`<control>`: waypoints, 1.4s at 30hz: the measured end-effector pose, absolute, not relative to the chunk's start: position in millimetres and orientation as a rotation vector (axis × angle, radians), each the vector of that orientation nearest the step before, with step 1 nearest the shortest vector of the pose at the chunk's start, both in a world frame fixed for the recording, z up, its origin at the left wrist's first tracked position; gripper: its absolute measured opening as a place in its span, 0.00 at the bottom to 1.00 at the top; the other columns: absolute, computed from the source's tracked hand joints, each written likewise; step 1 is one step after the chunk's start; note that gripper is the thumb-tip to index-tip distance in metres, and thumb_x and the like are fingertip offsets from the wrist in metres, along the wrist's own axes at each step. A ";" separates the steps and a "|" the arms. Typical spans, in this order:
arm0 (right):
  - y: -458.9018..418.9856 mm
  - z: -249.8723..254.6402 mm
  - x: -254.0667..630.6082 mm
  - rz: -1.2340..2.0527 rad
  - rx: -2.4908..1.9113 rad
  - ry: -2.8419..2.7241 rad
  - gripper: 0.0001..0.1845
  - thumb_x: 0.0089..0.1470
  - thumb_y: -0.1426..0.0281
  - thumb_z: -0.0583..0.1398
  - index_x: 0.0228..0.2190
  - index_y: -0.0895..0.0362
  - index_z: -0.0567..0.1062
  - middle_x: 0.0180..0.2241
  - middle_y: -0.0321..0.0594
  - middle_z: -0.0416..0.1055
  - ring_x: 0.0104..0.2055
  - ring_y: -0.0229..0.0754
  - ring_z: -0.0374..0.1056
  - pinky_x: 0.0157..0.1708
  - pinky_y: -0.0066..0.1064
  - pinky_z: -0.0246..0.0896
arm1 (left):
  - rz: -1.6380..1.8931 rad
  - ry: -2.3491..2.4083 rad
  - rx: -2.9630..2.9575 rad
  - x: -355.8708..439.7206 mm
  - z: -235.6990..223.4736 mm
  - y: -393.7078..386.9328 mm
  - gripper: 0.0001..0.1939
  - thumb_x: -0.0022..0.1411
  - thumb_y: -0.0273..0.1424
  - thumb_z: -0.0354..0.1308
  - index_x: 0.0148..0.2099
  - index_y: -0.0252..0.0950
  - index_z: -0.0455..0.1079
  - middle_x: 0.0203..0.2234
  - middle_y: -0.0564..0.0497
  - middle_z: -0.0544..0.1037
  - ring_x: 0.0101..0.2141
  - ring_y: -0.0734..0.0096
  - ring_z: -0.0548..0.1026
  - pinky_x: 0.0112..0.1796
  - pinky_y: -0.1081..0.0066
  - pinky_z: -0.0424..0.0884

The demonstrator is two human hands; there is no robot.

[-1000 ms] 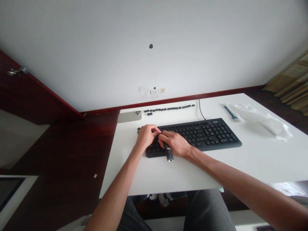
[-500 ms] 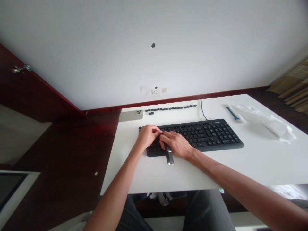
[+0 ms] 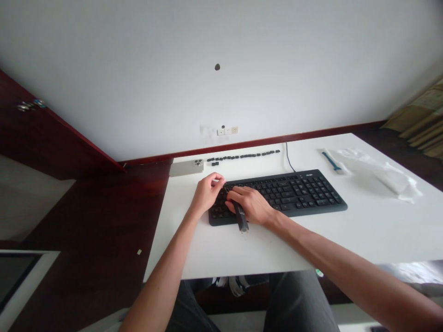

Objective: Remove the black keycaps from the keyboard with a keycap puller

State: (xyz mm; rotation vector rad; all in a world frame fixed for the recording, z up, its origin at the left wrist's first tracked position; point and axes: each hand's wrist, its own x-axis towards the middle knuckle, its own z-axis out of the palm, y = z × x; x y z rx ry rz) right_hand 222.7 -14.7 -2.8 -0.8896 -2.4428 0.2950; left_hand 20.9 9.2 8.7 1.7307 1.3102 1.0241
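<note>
A black keyboard [image 3: 287, 191] lies on the white table, with both hands over its left part. My right hand [image 3: 251, 203] is wrapped around a black keycap puller [image 3: 241, 220]; the wire end points at the keys on the upper left. My left hand [image 3: 206, 191] is closed in a pinch at the keyboard's upper left edge, near the wire end. Whatever is between those fingertips is too small to tell. Several loose black keycaps [image 3: 247, 156] form a row behind the keyboard, and two more keycaps [image 3: 215, 164] sit in front of its left end.
A phone [image 3: 187, 168] lies face down at the table's back left. On the right are a blue brush [image 3: 331, 161] and a crumpled clear plastic bag [image 3: 387, 177]. The keyboard cable [image 3: 290, 157] runs to the back edge of the table [image 3: 277, 253].
My left hand has lifted slightly up and away from my right hand, uncovering the puller's wire end. My right hand keeps its grip on the keycap puller. The view has shifted slightly.
</note>
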 end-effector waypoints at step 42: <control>2.7 6.8 245.3 0.611 -0.908 -1.988 0.14 0.64 0.59 0.63 0.47 0.53 0.78 0.37 0.41 0.74 0.35 0.42 0.70 0.38 0.33 0.66 | 0.970 1.097 1.308 28.2 15.5 -1.4 0.13 0.58 0.37 0.70 0.41 0.34 0.79 0.32 0.48 0.82 0.33 0.70 0.79 0.39 0.70 0.74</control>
